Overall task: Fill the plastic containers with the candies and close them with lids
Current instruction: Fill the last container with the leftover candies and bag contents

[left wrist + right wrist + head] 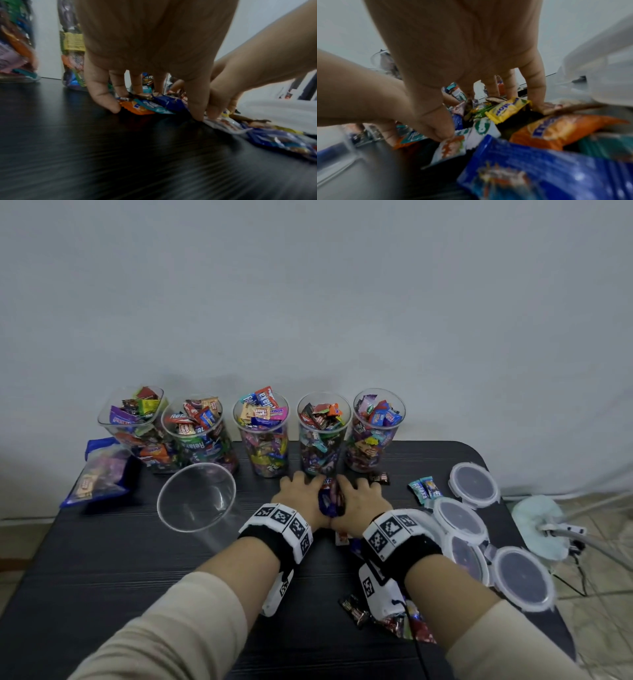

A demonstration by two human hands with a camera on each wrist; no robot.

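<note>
Both hands meet at the middle of the black table (pixel 137 577), cupped round a small pile of wrapped candies (pixel 328 497). My left hand (pixel 301 494) closes in from the left and my right hand (pixel 360 501) from the right, thumbs touching. In the left wrist view the left hand (pixel 157 112) curls down over an orange wrapper (pixel 137 109) and blue ones. In the right wrist view the right hand (pixel 491 121) curls over a yellow wrapper (pixel 506 109). An empty clear container (pixel 205 484) stands open just left of the hands. Several round clear lids (pixel 473 484) lie at the right.
Several candy-filled, lidless containers (pixel 263 436) line the back edge just beyond the hands. A blue bag of candies (pixel 102 474) lies at the far left. Loose candies lie near the lids (pixel 423 489) and under my right wrist (pixel 356 609). The table's right edge is close to the lids.
</note>
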